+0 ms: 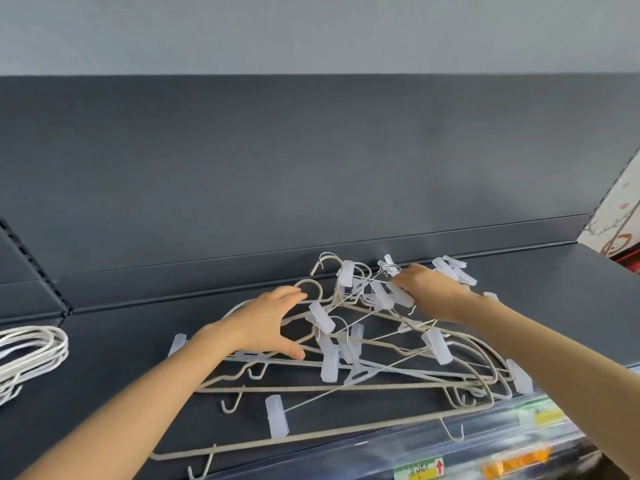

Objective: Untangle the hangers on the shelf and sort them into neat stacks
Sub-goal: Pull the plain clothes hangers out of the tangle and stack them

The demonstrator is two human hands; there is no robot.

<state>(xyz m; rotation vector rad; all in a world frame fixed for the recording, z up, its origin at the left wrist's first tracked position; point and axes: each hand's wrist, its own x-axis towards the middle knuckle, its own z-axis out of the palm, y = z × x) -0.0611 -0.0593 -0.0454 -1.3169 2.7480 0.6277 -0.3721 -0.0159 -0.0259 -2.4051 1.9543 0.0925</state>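
Observation:
A tangled pile of hangers (363, 379) lies on the dark grey shelf (121, 358): beige flocked ones and thin metal ones with frosted white clips. My left hand (266, 323) rests on the pile's left side, fingers spread over a beige hanger's neck and hook, thumb low near its bar. My right hand (429, 292) reaches to the pile's far side, fingertips closed around a metal clip hanger (388, 271) near its hook. Whether the left hand truly grips anything is hard to tell.
A neat stack of white hangers (31, 355) lies at the shelf's left end. The shelf's dark back panel (311, 168) rises behind the pile. Price labels (424, 471) line the front edge. A patterned box (616, 223) stands at the far right.

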